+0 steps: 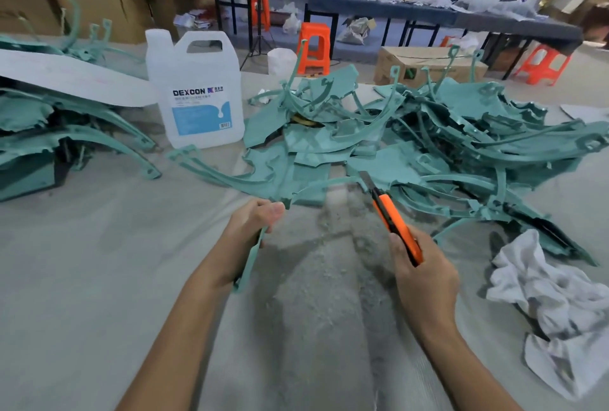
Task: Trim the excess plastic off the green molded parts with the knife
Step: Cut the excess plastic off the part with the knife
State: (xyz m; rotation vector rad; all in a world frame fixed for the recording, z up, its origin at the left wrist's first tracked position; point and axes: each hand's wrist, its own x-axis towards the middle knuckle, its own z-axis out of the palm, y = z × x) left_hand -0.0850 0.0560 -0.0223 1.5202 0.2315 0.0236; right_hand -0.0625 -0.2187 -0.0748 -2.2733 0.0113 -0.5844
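My left hand [247,238] grips a curved green molded part [250,265]; its lower end juts out below my palm and the rest arcs away toward the pile. My right hand [423,274] holds an orange utility knife [393,222], blade extended and pointing up and left, its tip by the thin green arc at the pile's near edge. A large heap of green parts with ragged flash [412,143] lies ahead and to the right. Another stack of green parts [59,133] sits at the left.
A white DEXCON jug [197,91] stands between the two heaps. A crumpled white rag [557,305] lies at the right. Plastic shavings cover the grey tabletop [99,279] between my arms. Cardboard boxes, orange stools, tables and people are in the background.
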